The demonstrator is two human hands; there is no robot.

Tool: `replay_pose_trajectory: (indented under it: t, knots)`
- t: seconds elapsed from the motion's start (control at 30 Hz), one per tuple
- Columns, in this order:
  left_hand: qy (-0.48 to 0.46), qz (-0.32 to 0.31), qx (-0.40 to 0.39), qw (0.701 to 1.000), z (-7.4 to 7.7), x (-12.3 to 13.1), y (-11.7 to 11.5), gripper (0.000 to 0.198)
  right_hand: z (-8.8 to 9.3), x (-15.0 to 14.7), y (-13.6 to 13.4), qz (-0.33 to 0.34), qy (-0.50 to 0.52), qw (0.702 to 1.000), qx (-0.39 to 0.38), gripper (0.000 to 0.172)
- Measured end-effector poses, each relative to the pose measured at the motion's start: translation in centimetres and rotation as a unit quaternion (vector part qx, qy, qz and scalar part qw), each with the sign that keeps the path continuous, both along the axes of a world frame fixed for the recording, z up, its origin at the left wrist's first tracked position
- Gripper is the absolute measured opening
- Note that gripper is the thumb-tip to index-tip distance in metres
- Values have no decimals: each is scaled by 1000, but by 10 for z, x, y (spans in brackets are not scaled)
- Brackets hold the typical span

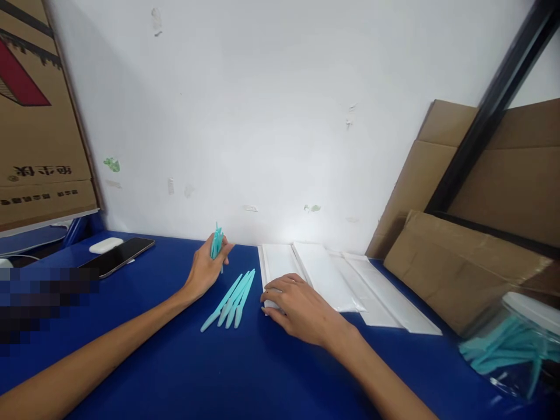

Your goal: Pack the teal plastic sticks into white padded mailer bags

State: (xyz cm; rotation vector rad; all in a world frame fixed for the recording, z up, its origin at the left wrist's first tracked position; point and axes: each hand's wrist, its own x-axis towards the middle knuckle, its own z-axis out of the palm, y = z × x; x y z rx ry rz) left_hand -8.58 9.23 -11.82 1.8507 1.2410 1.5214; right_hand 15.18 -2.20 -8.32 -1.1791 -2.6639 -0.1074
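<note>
My left hand (209, 263) is raised a little over the table, closed around a small bunch of slim turquoise plastic eyebrow razors (217, 242) that stand upright in its fingers. Just right of it, several more turquoise razors (231, 300) lie side by side on the blue table, fanned slightly. My right hand (300, 306) rests palm down with fingers stretched over the near left corner of the white packets (326, 274). Its fingertips and thumb lie at the packets' left edge, and part of the packet beneath is hidden.
A clear jar (516, 344) with a white lid, holding many turquoise razors, stands at the right. Cardboard (464, 274) leans behind it. A phone (118, 256) and a white case (105, 245) lie at the left. A white wall (262, 116) rises behind the blue table (175, 373).
</note>
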Motion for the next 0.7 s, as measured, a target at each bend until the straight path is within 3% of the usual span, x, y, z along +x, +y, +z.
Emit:
replay_pose_trajectory:
  t: [0.43, 0.7]
  knots:
    - [31, -29, -99, 994, -9, -5, 17, 43, 0, 0, -1, -1, 18, 1000, -19, 17]
    - [-57, -113, -68, 990, -1, -10, 19, 46, -1, -2, 0, 1, 23, 1000, -6, 17]
